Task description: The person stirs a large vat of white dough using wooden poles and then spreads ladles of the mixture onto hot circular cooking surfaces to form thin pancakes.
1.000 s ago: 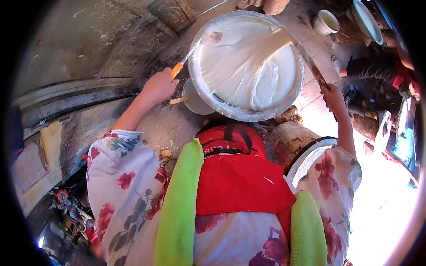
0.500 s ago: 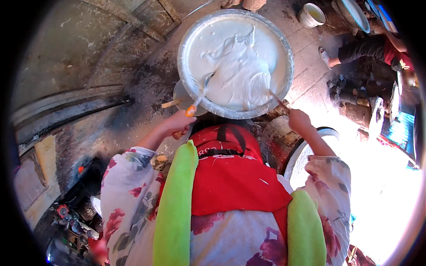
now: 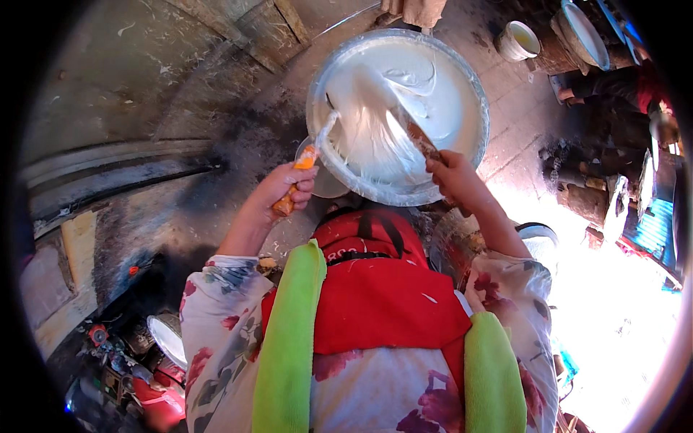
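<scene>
A large round metal basin (image 3: 482, 123) in front of me holds a thick, sticky white mass (image 3: 440, 108). My right hand (image 3: 458, 182) is closed around a brown wooden paddle (image 3: 420, 138), its far end coated in the white mass. A stretched sheet of it hangs in strands from the paddle. In my left hand (image 3: 287, 187) is an orange-handled tool (image 3: 307, 157), gripped by the handle. Its shaft is smeared white and reaches over the basin's left rim; its tip is partly hidden in the mass.
Below the basin's left side stands a pale container (image 3: 326, 185). A white bucket (image 3: 518, 42) and a wide round pan (image 3: 583, 36) sit at the far right, near another person (image 3: 653, 90). To the left rises a stained wall (image 3: 137, 79). Strong sunlight falls at the right.
My right hand has moved left and inward, drawing the paddle up with a stretched sheet of the white mass. The left hand still grips the orange-handled tool. The view has shifted slightly.
</scene>
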